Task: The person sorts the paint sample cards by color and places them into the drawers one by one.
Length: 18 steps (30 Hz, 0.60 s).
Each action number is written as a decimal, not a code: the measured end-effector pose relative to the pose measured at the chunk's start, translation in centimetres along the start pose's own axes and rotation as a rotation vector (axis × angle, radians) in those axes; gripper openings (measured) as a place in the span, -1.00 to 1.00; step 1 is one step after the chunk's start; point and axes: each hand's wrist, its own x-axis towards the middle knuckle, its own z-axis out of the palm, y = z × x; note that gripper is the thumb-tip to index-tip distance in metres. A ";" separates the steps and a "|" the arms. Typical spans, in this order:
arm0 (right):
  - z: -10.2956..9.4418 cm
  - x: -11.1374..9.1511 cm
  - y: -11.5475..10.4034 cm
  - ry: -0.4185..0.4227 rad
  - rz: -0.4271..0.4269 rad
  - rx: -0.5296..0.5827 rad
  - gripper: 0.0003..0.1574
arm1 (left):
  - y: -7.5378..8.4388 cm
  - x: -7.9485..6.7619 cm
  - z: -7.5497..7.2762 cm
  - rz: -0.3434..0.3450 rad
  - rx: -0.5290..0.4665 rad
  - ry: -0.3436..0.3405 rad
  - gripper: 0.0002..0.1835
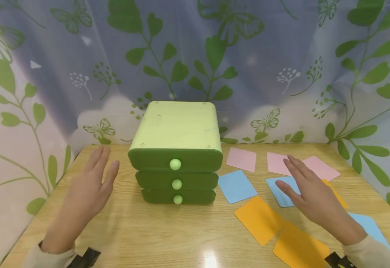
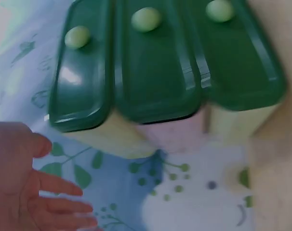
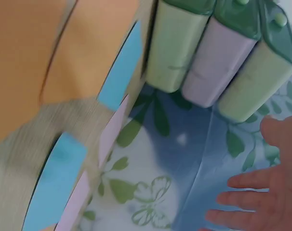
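A small green drawer unit (image 1: pixel 181 126) stands on the wooden table, its three dark green drawers closed, each with a pale round knob (image 1: pixel 175 164). My left hand (image 1: pixel 89 186) hovers left of the unit, fingers straight and holding nothing. On the other side, my right hand (image 1: pixel 315 193) is held over the scattered cards, fingers extended and nothing gripped. Under and around it lie blue cards (image 1: pixel 237 187), pink cards (image 1: pixel 241 159) and orange cards (image 1: pixel 259 220). In the left wrist view the fingers (image 2: pixel 61 204) are apart from the drawer fronts (image 2: pixel 155 67).
The wooden table (image 1: pixel 141 234) reaches to a curtain (image 1: pixel 181 48) printed with leaves and butterflies, which hangs behind and along both sides. Another blue card (image 1: pixel 369 227) lies near the right sleeve. An orange card (image 1: pixel 336 193) is partly hidden behind the right hand.
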 end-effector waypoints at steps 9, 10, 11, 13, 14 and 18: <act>0.2 0.8 -5.5 0.097 -0.032 -0.033 -0.53 | 2.1 4.3 -3.3 0.286 0.078 -0.186 -0.30; 0.3 0.9 -6.3 0.116 -0.056 -0.048 -0.58 | 2.3 4.8 -3.5 0.288 0.074 -0.238 -0.29; 0.5 1.0 -7.2 0.140 -0.085 -0.062 -0.62 | 2.5 5.4 -3.7 0.293 0.072 -0.276 -0.29; 1.1 1.3 -8.9 0.208 -0.171 -0.103 -0.57 | 3.0 6.4 -3.8 0.310 0.064 -0.331 -0.29; 1.4 1.6 -9.9 0.250 -0.214 -0.127 -0.52 | 3.2 6.8 -3.8 0.316 0.056 -0.354 -0.29; 2.9 2.6 -13.6 0.355 -0.294 -0.229 -0.33 | 4.0 7.8 -3.7 0.318 0.039 -0.433 -0.26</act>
